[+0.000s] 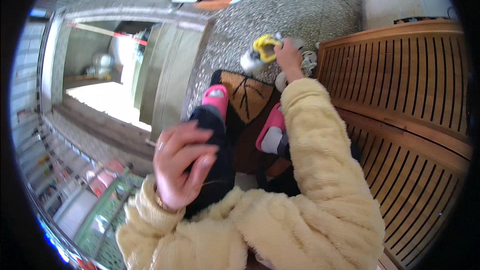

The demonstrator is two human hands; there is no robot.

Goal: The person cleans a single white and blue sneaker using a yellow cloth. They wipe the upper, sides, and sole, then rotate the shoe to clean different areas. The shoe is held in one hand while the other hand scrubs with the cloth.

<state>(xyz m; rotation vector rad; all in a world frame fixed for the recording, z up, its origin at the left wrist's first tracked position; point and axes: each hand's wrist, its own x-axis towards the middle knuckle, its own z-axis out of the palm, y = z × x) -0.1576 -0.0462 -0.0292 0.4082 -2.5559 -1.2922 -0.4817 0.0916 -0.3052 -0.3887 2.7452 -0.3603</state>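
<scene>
My right hand (289, 58) reaches forward over the floor and grips the rim of a yellow, white and dark shoe (265, 48), which is blurred. Pale shoes (309, 62) are partly visible beside that hand, at the foot of the slatted wooden cabinet (393, 78). In front of my body, my left hand (183, 165) is raised over my left leg, its fingers loosely bent and apart, holding nothing. A ring and a bracelet show on it.
My feet, in pink slippers (216, 99), straddle a brown and black doormat (247, 95). At left stands a framed doorway (176, 78). An orange container (225, 2) holding flat items sits at the top. Greenish racks (108, 213) fill the lower left.
</scene>
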